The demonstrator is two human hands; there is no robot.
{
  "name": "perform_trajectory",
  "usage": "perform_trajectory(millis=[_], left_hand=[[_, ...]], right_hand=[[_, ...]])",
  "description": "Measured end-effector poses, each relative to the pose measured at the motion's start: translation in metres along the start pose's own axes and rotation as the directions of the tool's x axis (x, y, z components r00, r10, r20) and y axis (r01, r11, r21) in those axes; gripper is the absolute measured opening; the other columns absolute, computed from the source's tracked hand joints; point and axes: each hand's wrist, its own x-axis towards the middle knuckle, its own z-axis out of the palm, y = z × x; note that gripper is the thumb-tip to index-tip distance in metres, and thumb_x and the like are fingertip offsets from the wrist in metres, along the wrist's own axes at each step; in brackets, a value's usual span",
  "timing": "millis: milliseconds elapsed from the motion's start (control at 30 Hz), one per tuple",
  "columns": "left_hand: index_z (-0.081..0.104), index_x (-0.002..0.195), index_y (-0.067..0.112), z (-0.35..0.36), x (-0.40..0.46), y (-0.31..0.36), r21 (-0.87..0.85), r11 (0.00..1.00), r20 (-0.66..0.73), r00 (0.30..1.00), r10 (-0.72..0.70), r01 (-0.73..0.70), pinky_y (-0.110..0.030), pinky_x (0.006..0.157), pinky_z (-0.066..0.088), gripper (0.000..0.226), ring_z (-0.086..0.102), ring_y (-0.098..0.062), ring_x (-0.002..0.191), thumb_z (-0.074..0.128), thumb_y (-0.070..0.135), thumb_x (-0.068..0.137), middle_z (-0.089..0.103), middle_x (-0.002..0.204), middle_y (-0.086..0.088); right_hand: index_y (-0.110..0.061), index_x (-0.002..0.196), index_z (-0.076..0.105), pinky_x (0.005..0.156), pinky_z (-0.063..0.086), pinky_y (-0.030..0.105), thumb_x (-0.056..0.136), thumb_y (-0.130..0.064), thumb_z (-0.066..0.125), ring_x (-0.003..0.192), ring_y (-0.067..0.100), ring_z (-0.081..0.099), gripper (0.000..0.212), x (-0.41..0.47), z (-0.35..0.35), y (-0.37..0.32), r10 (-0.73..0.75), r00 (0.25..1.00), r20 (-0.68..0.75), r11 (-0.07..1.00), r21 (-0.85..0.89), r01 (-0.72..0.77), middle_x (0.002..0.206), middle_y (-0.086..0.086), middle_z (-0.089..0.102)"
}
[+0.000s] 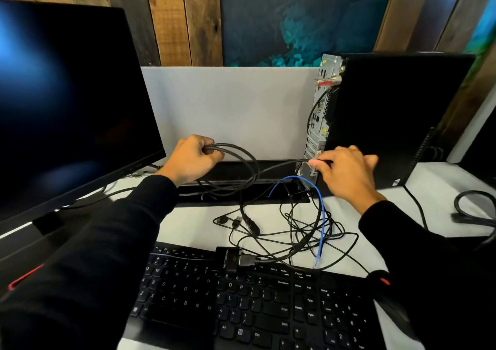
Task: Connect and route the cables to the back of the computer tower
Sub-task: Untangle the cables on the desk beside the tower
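Note:
A black computer tower (pixel 389 113) stands at the right, its metal back panel (pixel 320 113) facing left. My left hand (pixel 192 159) is closed around a thick black cable (pixel 241 152) that loops down and runs right. My right hand (pixel 346 172) pinches that cable's plug end at the bottom of the back panel. One thin black cable is plugged in higher up the panel. A blue network cable (pixel 322 215) arcs from the desk slot to a loose clear plug near the keyboard. A tangle of thin black cables (pixel 295 231) lies on the white desk.
A large dark monitor (pixel 67 103) fills the left. The black keyboard (pixel 255 304) lies in front, with a black adapter box (pixel 228 258) on its top edge. A grey divider panel (pixel 228 108) stands behind the cable slot (pixel 241 191). Another black cable coil (pixel 472 207) lies far right.

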Motion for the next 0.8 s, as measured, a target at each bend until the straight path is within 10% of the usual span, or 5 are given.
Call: perform_trajectory(millis=[300, 500, 800], left_hand=[[0.054, 0.099, 0.027, -0.002, -0.017, -0.019, -0.023, 0.999, 0.050, 0.998, 0.037, -0.036, -0.028, 0.066, 0.046, 0.031, 0.055, -0.018, 0.065, 0.056, 0.058, 0.097, 0.058, 0.069, 0.003], [0.050, 0.075, 0.018, 0.027, -0.010, -0.026, 0.051, 0.976, -0.011, 0.977, 0.211, -0.210, -0.033, 0.058, 0.037, 0.048, 0.045, -0.011, 0.056, 0.039, 0.055, 0.104, 0.045, 0.059, 0.001], [0.066, 0.091, 0.024, 0.040, -0.020, -0.038, 0.223, 0.890, 0.397, 0.871, 0.290, -0.398, -0.036, 0.075, 0.050, 0.059, 0.064, -0.017, 0.076, 0.029, 0.068, 0.101, 0.068, 0.078, 0.002]], right_hand=[[-0.022, 0.087, 0.061, 0.072, 0.045, 0.035, 0.104, -0.051, 0.049, 0.072, 0.027, 0.056, 0.035, -0.006, 0.005, -0.022, 0.241, 0.970, 0.015, 0.960, 0.145, -0.241, 0.075, 0.001, 0.058], [-0.025, 0.086, 0.074, 0.079, 0.049, 0.025, 0.097, -0.014, 0.068, 0.093, 0.021, 0.067, 0.016, 0.008, -0.006, -0.022, 0.151, 0.987, 0.054, 0.888, 0.431, -0.159, 0.088, -0.001, 0.072], [-0.015, 0.100, 0.070, 0.057, 0.028, 0.011, 0.102, -0.021, 0.060, 0.081, 0.013, 0.056, 0.012, 0.016, -0.033, -0.030, 0.264, 0.939, -0.218, 0.893, 0.424, -0.153, 0.092, 0.000, 0.066]])
